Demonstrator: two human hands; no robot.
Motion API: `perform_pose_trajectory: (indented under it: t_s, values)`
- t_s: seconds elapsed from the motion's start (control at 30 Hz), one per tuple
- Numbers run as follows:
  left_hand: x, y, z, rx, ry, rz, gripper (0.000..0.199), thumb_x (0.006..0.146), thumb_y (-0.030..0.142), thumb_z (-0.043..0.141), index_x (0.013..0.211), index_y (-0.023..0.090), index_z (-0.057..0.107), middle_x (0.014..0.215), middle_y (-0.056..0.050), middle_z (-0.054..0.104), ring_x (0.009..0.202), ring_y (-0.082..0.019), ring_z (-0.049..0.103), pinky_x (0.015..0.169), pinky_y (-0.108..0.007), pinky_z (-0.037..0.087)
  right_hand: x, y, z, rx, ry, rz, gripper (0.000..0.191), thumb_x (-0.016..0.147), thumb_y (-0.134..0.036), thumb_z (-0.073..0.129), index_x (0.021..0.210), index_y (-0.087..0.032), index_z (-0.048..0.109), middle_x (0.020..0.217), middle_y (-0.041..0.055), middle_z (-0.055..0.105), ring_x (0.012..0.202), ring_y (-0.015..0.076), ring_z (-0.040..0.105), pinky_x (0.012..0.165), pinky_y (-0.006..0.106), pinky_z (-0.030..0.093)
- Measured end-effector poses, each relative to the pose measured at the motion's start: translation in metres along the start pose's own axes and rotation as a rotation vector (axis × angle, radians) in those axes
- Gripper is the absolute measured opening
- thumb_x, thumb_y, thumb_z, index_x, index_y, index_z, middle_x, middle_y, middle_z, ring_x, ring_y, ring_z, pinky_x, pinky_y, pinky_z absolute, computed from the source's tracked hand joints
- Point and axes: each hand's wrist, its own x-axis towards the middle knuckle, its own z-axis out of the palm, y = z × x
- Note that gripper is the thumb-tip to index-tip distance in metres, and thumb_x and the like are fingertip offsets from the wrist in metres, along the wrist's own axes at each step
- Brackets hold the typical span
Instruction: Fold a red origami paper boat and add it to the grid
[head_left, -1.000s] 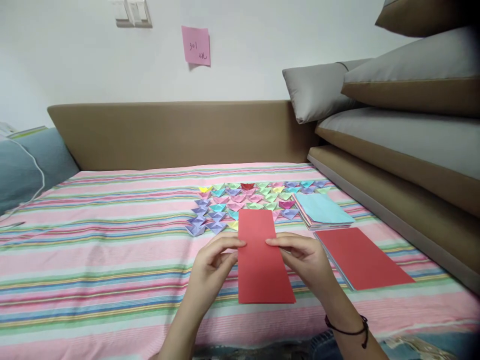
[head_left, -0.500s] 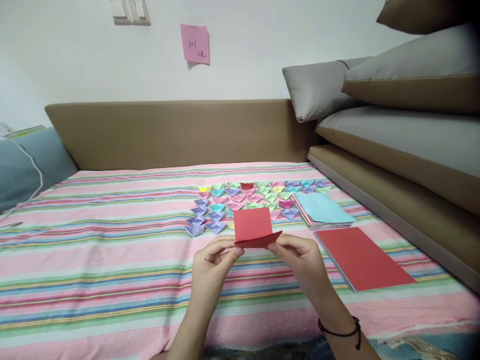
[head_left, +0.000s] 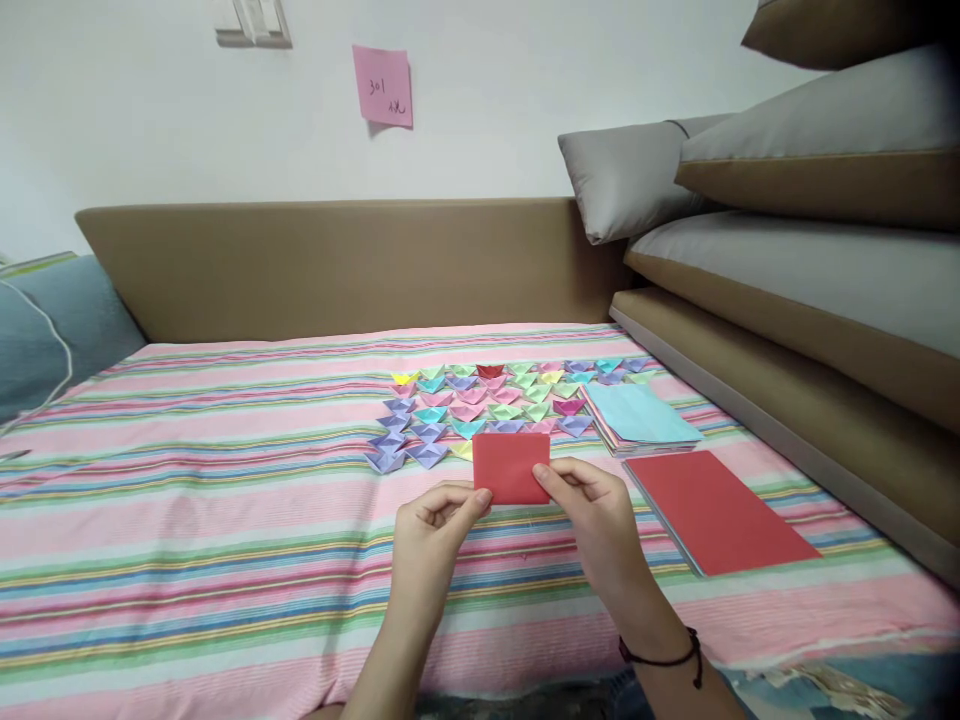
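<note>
A small red paper (head_left: 510, 468), folded over into a flat rectangle, is held up above the striped cloth. My left hand (head_left: 439, 525) pinches its lower left corner between thumb and fingers. At its right edge, my right hand (head_left: 600, 515) grips it with the thumb on the front face. Behind the paper lie rows of small folded paper boats (head_left: 469, 393) in many colours. To the right sit a stack of light blue paper (head_left: 645, 413) and a larger stack topped with red paper (head_left: 716, 512).
The striped cloth (head_left: 187, 520) covers the surface. Grey and brown cushions (head_left: 810, 260) are piled at the right. A brown backboard (head_left: 360, 268) runs along the wall, where a pink note (head_left: 383, 87) is stuck. A blue cushion (head_left: 67, 325) with a white cable stands far left.
The lower part of the red paper has been folded up against the upper part, so it now looks flat. My right thumb has moved up onto its front face.
</note>
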Motion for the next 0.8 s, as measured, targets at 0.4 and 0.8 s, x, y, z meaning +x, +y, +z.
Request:
perform_pose_trajectory:
  t_s: [0.4,0.8]
  values:
    - [0.0039,-0.0003,-0.0023,-0.100,0.187,0.009,0.016,0.063,0.030,0.076,0.069,0.016,0.072,0.072,-0.002,0.070,0.070,-0.012,0.061,0.064,-0.019,0.050,-0.0019,0.0056,0.0049,-0.074,-0.133,0.068,0.024,0.074,-0.031,0.068,0.058,-0.016,0.059,0.056,-0.0017,0.051,0.056,0.0105,0.044,0.054,0.022,0.038]
    - [0.0035,0.0024,-0.0022,-0.072,0.134,0.017,0.015,0.062,0.029,0.076,0.067,0.015,0.073,0.074,-0.003,0.070,0.074,-0.014,0.063,0.066,-0.021,0.050,-0.0017,0.0078,0.0051,-0.021,-0.083,0.069,0.019,0.074,-0.031,0.068,0.064,-0.017,0.062,0.060,-0.0014,0.054,0.059,0.0109,0.046,0.055,0.022,0.038]
